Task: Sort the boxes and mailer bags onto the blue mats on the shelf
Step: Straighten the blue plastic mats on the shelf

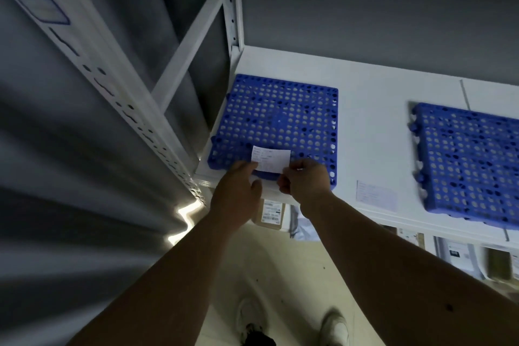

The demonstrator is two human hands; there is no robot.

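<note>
Blue mats lie flat on the white shelf [373, 126]. One blue mat [278, 121] is near the left end of the shelf, and another blue mat [471, 160] is off to the right, well apart from it. Both mats are full of little round holes, and no box or bag sits on them. A small white paper slip [271, 161] with tiny print is at the front edge of the left mat. The left hand [238, 194] touches the slip's left side with its fingertips, and its thumb sticks out below. The right hand [304, 181] pinches the slip's right lower corner with curled fingers. Under the shelf, a brown box [269, 213] with a white label shows just below the hands, and a pale mailer bag [303, 226] lies beside it. More parcels [477, 258] sit lower down on the right, but they are blurry. A pale label [376, 195] is stuck on the shelf between the two mats. Two white shoes [334, 329] stand on the floor.
</note>
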